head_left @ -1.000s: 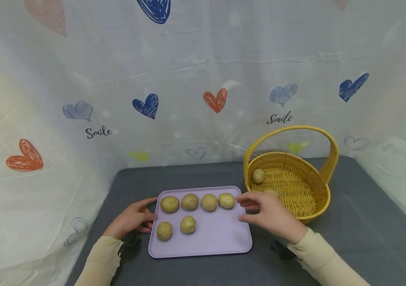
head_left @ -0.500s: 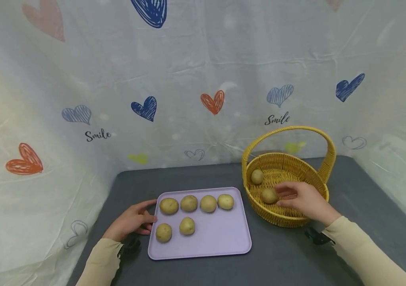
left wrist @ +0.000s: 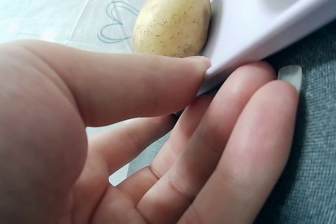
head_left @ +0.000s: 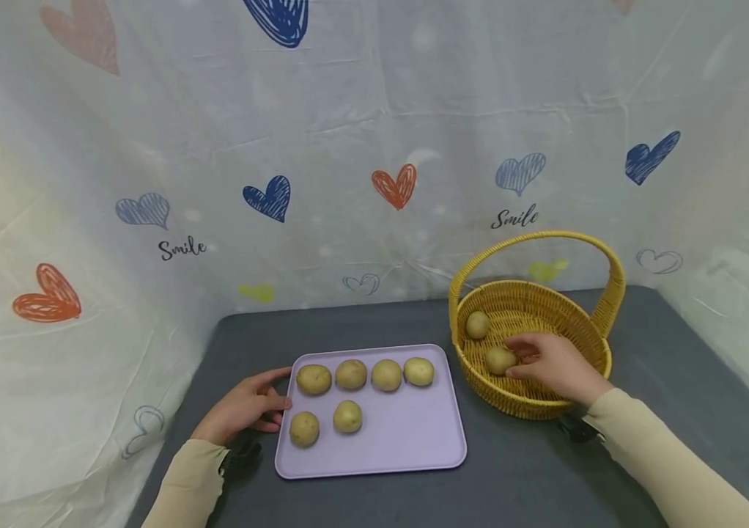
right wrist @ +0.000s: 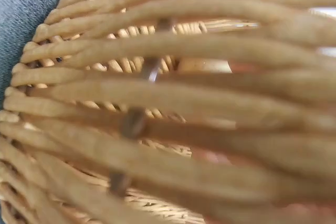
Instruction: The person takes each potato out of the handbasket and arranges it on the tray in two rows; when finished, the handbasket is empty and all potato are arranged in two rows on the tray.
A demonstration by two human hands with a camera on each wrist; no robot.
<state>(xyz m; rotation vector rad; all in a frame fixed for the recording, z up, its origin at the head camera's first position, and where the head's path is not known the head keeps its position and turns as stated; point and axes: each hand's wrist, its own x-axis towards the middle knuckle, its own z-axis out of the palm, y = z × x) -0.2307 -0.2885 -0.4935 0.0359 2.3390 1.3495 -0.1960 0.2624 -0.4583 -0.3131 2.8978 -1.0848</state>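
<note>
A lavender tray [head_left: 407, 440] lies on the grey table with several potatoes in two rows. My left hand [head_left: 278, 392] holds its left rim. The left wrist view shows the left hand [left wrist: 231, 69] with the thumb [left wrist: 157, 82] on top of the rim, the fingers beneath, and a potato [left wrist: 173, 19] just behind. My right hand [head_left: 514, 358] reaches into the yellow wicker basket [head_left: 585, 381] and pinches the near potato [head_left: 498, 361] between thumb and fingers. A second potato [head_left: 477, 324] lies farther back in the basket. The right wrist view shows only the blurred basket wall [right wrist: 157, 103].
The basket's tall handle [head_left: 612, 271] arches over the right hand. A white cloth with heart prints [head_left: 348, 183] walls the table at the back and both sides. Bare grey tabletop [head_left: 513, 477] runs in front of tray and basket.
My right hand went from the tray's right edge over into the basket and has closed on the near potato. The left hand stays on the tray rim.
</note>
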